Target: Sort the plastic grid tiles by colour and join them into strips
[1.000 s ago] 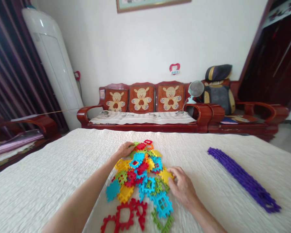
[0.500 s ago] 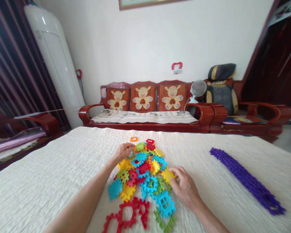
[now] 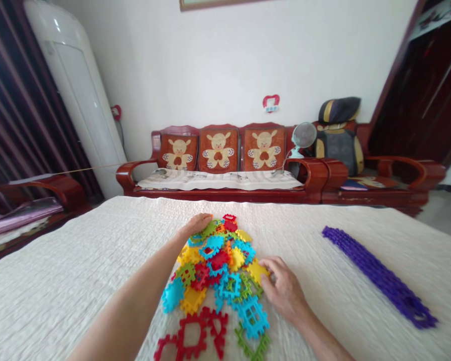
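A heap of flat plastic interlocking pieces in blue, yellow, red, green and orange (image 3: 218, 260) lies on the cloth-covered table. At the far end of the heap, my left hand (image 3: 198, 223) has its fingers together over an orange frame piece (image 3: 211, 215), of which only a sliver shows. My right hand (image 3: 283, 286) is at the heap's right side, thumb and fingers closed on the edge of a yellow piece (image 3: 257, 271). Joined red frame pieces (image 3: 193, 335) lie at the near end, beside a green one (image 3: 252, 346) and a blue window-like one (image 3: 253, 317).
A long purple strip of linked plastic pieces (image 3: 379, 277) lies to the right on the white quilted cloth (image 3: 78, 260). Beyond the table stands a wooden sofa (image 3: 218, 194) with bear cushions and a small fan (image 3: 303, 136).
My left hand has moved slightly farther out and now covers the orange frame that lay uncovered beyond it. My right hand stays at the yellow piece. The view has shifted slightly.
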`<state>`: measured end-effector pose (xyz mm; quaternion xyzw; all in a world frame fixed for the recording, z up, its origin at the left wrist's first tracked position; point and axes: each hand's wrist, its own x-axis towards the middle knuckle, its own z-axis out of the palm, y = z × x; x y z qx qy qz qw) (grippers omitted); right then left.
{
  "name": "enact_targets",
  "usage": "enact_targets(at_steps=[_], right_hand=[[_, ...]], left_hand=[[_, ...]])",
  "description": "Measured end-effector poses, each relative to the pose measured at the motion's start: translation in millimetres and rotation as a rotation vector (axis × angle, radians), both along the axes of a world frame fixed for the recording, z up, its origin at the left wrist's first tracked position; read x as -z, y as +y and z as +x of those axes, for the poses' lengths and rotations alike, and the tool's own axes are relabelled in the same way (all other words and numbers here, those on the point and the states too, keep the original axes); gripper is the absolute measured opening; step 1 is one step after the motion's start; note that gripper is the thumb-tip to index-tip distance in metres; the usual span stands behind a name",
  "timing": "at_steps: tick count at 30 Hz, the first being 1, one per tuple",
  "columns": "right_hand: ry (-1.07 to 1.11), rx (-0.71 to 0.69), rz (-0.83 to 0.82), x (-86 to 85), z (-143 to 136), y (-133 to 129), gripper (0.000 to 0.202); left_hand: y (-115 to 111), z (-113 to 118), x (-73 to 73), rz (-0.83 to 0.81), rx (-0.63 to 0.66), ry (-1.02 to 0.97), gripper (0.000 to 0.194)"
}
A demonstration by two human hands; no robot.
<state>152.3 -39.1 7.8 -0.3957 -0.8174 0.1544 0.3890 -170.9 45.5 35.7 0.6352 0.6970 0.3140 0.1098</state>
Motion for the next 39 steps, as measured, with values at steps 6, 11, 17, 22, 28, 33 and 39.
enact_targets(at_steps=[6,11,17,22,28,33,39], right_hand=[[-0.001,-0.005,0.005,1.6,-0.7,0.9,0.025],[0.01,0.008,-0.016,2.7,-1.1,1.0,0.027],[0.035,0.019,-0.028,-0.4,-1.2,-1.8,0.029],[0.02,0.021,-0.001,-2.4,-3.1,-3.1,0.032],[0.039,0.028,-0.015,0.3,-1.9,0.1,0.031],[0.035,0.029,-0.035,-0.9,-1.0,-1.7,0.031],[0.063,0.029,-0.025,-2.9,-2.1,-2.4,0.031]], left_hand=[[-26.0,20.9,-2.6,-0.078,0.081,0.028,0.03],[-43.6,27.1,-3.2,-0.052,0.088,0.064,0.036],[-67.8,43.7,-4.1,-0.057,0.183,0.112,0.039],[-80.4,45.1,-9.8,0.039,0.279,0.031,0.034],[-28.7,46.1,-13.0,0.086,0.176,0.06,0.03],[19.6,66.9,-11.3,0.011,0.189,0.212,0.033],[14.9,74.8,-7.8,-0.068,0.224,0.263,0.034]])
